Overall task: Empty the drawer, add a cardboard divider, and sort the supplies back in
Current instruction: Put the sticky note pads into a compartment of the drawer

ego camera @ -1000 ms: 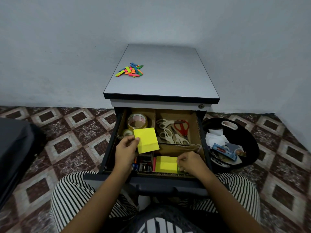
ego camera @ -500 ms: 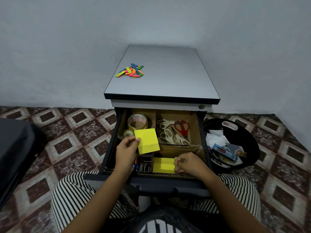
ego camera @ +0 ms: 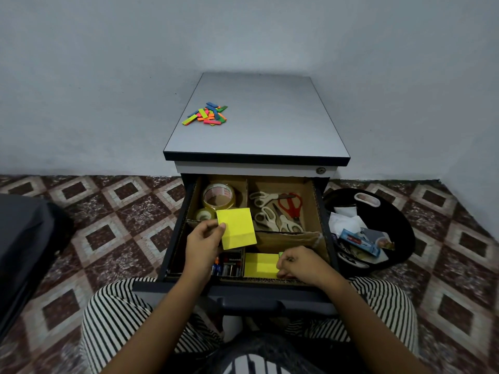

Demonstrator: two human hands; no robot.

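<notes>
The open drawer [ego camera: 176, 238] holds a cardboard divider [ego camera: 286, 236] that splits it into compartments. My left hand [ego camera: 201, 241] holds a yellow sticky-note pad [ego camera: 236, 232] above the drawer's middle. My right hand [ego camera: 299, 263] rests in the front right compartment, its fingers closed on the edge of a second yellow pad [ego camera: 260, 265] lying there. Tape rolls [ego camera: 217, 198] fill the back left compartment, scissors [ego camera: 280, 209] the back right. Small batteries or clips [ego camera: 228, 265] lie in the front middle compartment.
Colourful sticky flags [ego camera: 206, 116] lie in a pile on the grey cabinet top [ego camera: 270, 125]. A black round tray [ego camera: 399, 228] with paper and small supplies sits on the tiled floor to the right. A dark object [ego camera: 21, 247] stands at the left.
My right hand has pushed the second yellow pad down flat into the front right compartment and slid a little left. My left hand with its pad has hardly moved.
</notes>
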